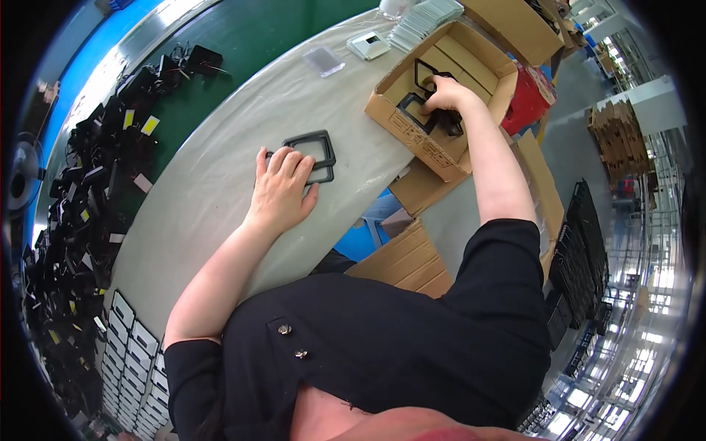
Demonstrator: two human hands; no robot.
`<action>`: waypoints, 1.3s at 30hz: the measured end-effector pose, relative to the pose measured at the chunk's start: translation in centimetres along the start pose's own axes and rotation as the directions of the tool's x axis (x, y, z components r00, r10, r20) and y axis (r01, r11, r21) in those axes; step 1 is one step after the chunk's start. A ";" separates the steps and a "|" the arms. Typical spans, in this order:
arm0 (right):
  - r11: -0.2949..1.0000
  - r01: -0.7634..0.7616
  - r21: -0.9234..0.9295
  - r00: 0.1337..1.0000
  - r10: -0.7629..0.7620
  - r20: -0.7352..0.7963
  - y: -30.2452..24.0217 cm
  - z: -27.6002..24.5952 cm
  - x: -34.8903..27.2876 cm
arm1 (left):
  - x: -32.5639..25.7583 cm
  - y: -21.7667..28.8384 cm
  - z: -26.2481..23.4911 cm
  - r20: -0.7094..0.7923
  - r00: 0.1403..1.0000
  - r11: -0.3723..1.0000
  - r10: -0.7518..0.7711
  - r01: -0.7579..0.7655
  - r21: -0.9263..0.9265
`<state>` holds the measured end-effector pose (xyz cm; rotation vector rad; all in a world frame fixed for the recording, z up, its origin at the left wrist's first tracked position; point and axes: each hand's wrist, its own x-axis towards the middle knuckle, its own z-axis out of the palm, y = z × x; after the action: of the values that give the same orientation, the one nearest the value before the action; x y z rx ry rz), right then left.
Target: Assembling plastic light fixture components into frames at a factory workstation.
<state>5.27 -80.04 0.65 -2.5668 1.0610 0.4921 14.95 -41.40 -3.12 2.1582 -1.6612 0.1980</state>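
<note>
Two overlapping black rectangular frames [329, 147] lie on the covered table, left of the box. My left hand [279, 187] is over their near-left corner. Its fingers curve across the lower frame, and the thumb lies along the near edge, closed loosely around it. At the right, my right hand [446, 97] reaches into an open cardboard box [412, 136]. Thumb and fingers close on a black frame [414, 112] there, among several more dark pieces [450, 123]. The fingertips are partly hidden behind the hand.
Beyond the box stands a row of pale flat panels [425, 23], with a small white piece [368, 45] and a clear plastic piece [323, 61] nearby. A heap of black cabled devices [81, 198] fills the left. White-faced units [132, 353] stand lower left. Cardboard flaps [412, 257] jut out below the box.
</note>
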 end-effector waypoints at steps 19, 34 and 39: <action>0.950 0.310 0.045 0.832 -0.248 -0.496 1.2 -2.7 -4.7 | -16.5 0.6 -6.3 -0.041 0.937 0.934 -0.346 0.348 0.082; 0.430 0.784 -0.448 0.495 -0.868 0.032 -25.8 10.5 -17.0 | -22.2 2.2 -9.0 -0.133 0.853 0.836 -0.505 0.522 0.170; 0.603 0.608 0.516 0.635 -0.760 0.138 -25.9 4.4 -13.1 | -24.6 2.4 -8.9 -0.162 0.746 0.747 -0.645 0.661 0.067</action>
<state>14.46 -52.76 6.50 -2.1317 -0.0357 0.4060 6.96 -16.39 -3.19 2.6120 -0.7434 0.2239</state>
